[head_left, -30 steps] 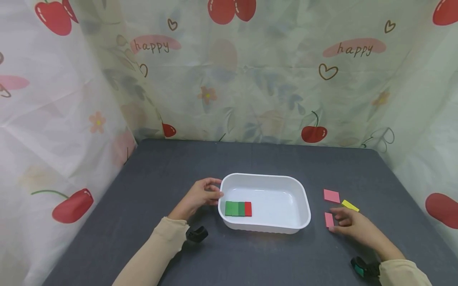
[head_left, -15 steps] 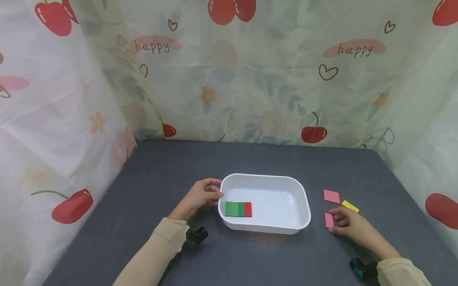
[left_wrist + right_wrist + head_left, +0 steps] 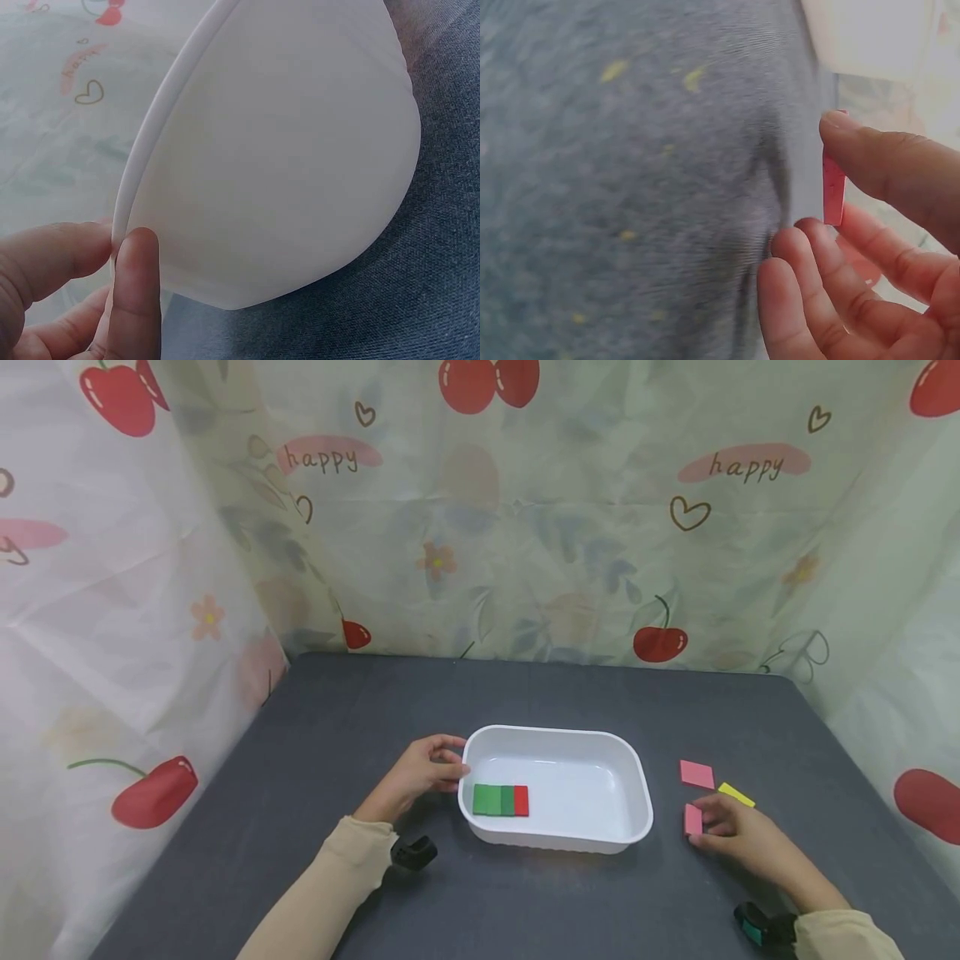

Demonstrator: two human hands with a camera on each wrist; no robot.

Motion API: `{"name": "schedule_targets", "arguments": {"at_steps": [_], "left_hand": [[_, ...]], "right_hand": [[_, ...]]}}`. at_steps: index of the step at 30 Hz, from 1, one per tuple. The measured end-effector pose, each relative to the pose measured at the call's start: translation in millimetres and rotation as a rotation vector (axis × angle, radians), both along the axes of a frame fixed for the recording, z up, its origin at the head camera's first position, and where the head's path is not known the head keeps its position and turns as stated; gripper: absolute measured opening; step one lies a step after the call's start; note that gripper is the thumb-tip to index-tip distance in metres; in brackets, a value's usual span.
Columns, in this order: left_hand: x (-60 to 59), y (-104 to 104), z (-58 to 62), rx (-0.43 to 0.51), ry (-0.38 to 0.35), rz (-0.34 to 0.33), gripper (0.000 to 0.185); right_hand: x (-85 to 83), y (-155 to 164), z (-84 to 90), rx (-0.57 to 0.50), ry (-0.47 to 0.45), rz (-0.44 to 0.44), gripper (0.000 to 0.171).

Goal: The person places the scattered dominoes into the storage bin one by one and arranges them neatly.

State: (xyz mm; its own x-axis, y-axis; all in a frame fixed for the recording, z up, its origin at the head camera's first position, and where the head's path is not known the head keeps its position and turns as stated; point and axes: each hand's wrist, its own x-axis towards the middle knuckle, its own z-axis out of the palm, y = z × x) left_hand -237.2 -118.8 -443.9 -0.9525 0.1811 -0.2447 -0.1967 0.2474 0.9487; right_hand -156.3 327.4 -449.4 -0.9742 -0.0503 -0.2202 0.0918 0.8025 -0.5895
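A white plastic tray [image 3: 555, 732] stands mid-table with two green tiles [image 3: 491, 799] and a red tile [image 3: 521, 800] lying flat at its left end. My left hand [image 3: 456, 770] pinches the tray's left rim [image 3: 131, 217] between thumb and finger. Right of the tray, my right hand [image 3: 702, 827] pinches a pink tile [image 3: 692, 820]. In the right wrist view that pink tile [image 3: 832, 191] stands on edge between thumb [image 3: 877, 157] and fingers, just above the cloth.
Another pink tile [image 3: 697, 774] and a yellow tile [image 3: 737, 794] lie on the dark grey tablecloth [image 3: 525, 693] just beyond my right hand. Cherry-print curtains [image 3: 525, 527] close in the table at the back and on both sides.
My right hand's fingers have drawn in round the near pink tile and tipped it up on edge. My left hand and the tray have not moved.
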Motion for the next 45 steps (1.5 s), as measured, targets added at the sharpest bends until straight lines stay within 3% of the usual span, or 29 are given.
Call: {"name": "schedule_targets", "arguments": {"at_steps": [7,14,26,33,40,45], "left_hand": [[1.0,1,1.9,0.018,0.012,-0.012,0.048],[0.4,0,0.7,0.014,0.012,-0.014,0.048],[-0.4,0,0.0,0.014,0.004,-0.013,0.049],[-0.7,0,-0.6,0.011,0.002,-0.014,0.049],[-0.2,1,-0.4,0.008,0.001,-0.008,0.048],[0.1,1,0.1,0.009,-0.001,-0.009,0.047]], "right_hand": [[2.8,0,9.4,-0.037,0.079,0.024,0.059],[-0.2,-3,21.0,-0.027,0.073,-0.006,0.067],[-1.7,-17,41.7,-0.054,0.123,0.023,0.067],[-1.8,-35,56.3,-0.055,0.112,0.024,0.076],[-2.2,-55,66.4,-0.105,0.167,0.07,0.061],[-4.0,-71,71.1,-0.159,0.152,0.094,0.062]]}}
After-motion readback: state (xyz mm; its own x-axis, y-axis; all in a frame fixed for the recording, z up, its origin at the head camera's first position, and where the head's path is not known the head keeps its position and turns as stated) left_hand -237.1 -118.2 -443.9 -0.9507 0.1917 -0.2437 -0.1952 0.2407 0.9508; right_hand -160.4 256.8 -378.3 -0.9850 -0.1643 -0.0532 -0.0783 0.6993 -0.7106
